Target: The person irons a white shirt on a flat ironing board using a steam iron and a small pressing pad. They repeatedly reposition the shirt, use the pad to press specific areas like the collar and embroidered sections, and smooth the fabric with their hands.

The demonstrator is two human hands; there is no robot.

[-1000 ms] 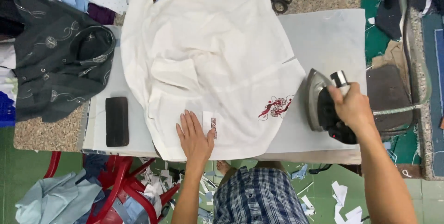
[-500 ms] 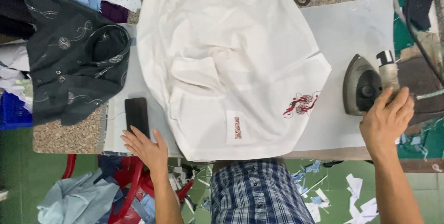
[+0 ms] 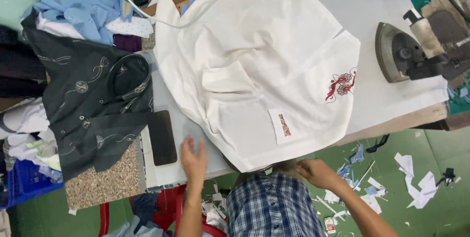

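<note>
While a dark embroidered garment (image 3: 93, 105) lies far left, a black phone (image 3: 162, 137) rests on the pressing pad just beside the left hand (image 3: 194, 160), fingers spread and empty. Rightward, the white shirt (image 3: 259, 65) covers the pad; the right hand (image 3: 317, 172), loosely curled below its hem, holds nothing. Farthest right sits the iron (image 3: 399, 53).

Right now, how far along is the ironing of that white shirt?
The iron is parked at the table's right end, out of hand. The white shirt lies spread but creased, unfolded. The left hand hovers beside the black phone; the right hand is under the shirt's hem. Smoothing and folding look left.
</note>
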